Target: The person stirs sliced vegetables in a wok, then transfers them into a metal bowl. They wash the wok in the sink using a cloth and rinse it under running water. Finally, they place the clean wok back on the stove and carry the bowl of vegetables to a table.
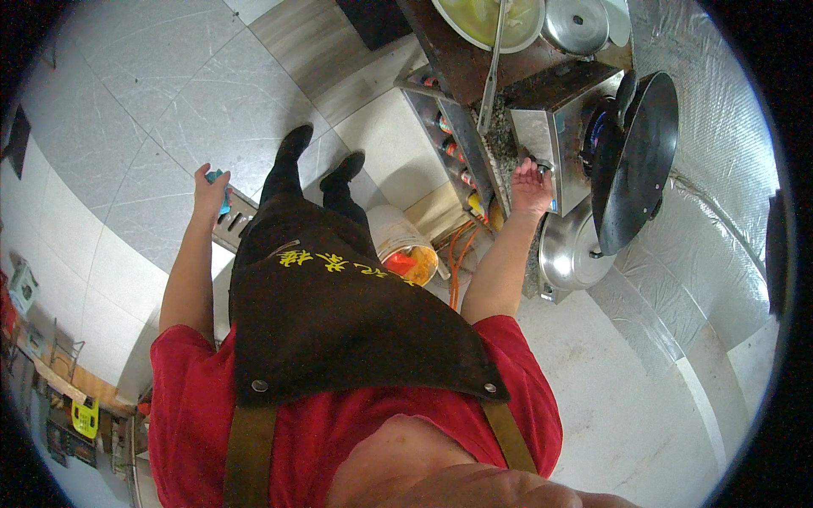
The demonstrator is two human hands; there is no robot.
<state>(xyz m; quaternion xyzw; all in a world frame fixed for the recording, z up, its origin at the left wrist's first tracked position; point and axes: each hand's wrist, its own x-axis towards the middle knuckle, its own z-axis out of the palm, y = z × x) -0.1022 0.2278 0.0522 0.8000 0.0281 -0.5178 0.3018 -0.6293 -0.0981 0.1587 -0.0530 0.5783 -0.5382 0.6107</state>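
In my left hand (211, 190), held out over the floor, is a small crumpled blue cloth (225, 202), mostly covered by the fingers. My right hand (532, 183) reaches to the front of a steel gas stove (575, 149), its fingers at the dark control knob (542, 166). Blue flame (596, 133) shows at the burner. A black wok (645, 162) sits tilted over that burner, with a dark round piece, perhaps its handle or a lid, at its upper side. Whether the fingers grip the knob or only touch it is hard to see.
A lidded steel pot (571, 247) stands beside the stove. On the dark counter are a basin of yellowish liquid (467, 25) with a long ladle (492, 82) and a metal lid (577, 24). Below are bottles on a shelf (427, 124), a waste bucket (403, 238) and an orange hose (458, 257).
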